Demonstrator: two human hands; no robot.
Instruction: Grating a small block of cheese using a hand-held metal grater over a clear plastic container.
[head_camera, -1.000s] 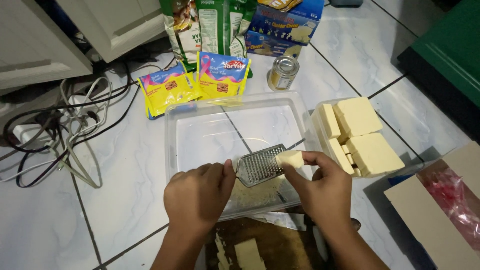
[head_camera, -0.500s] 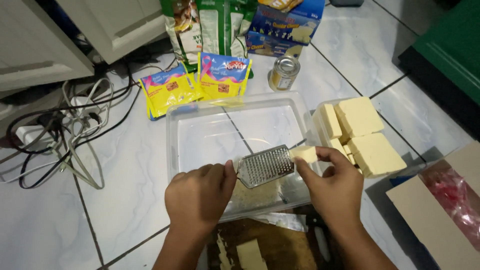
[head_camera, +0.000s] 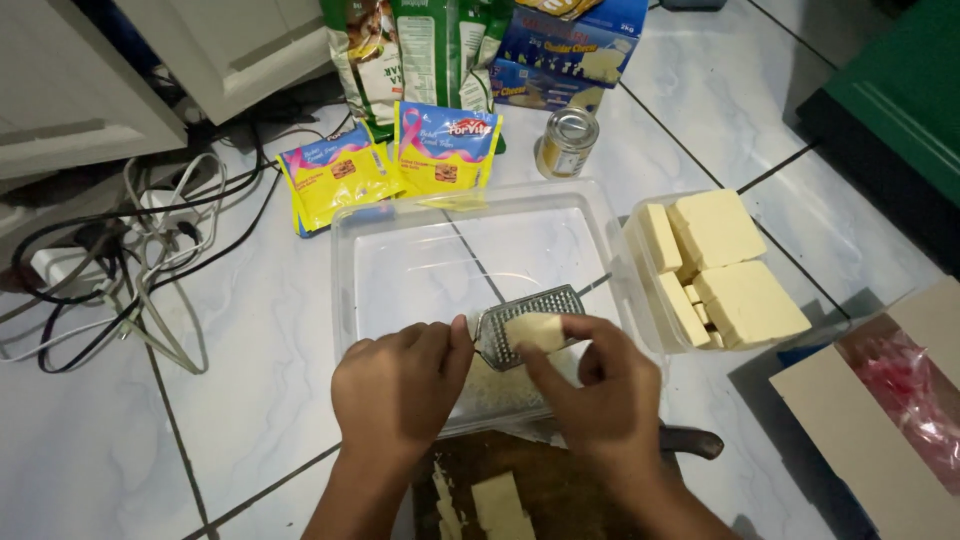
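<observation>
I see my left hand (head_camera: 400, 385) closed around the lower end of a small flat metal grater (head_camera: 528, 326), and it holds this tool tilted over a clear rectangular plastic tub (head_camera: 350, 250). My right hand (head_camera: 590, 390) pinches a small pale yellow piece of cheese (head_camera: 533, 331) with thumb and fingers and presses it flat on the grater's perforated face. The cheese is thus just in front of both hands, between them, above the tub.

I judge the cheese piece as light and soft, a little greasy, so it can slip or crumble; I would take it by its side edges, with the fingertips kept off the sharp holes. The grater looks stiff and thin, best held at its lower end as now.

The grater's long axis runs from my left hand away to the right and slightly forward, its far end resting near the tub's right wall. A small heap of grated cheese (head_camera: 490, 385) lies in the tub under my hands. Further right of my right hand, bigger pale cheese blocks (head_camera: 715, 230) sit in a second clear container.
</observation>
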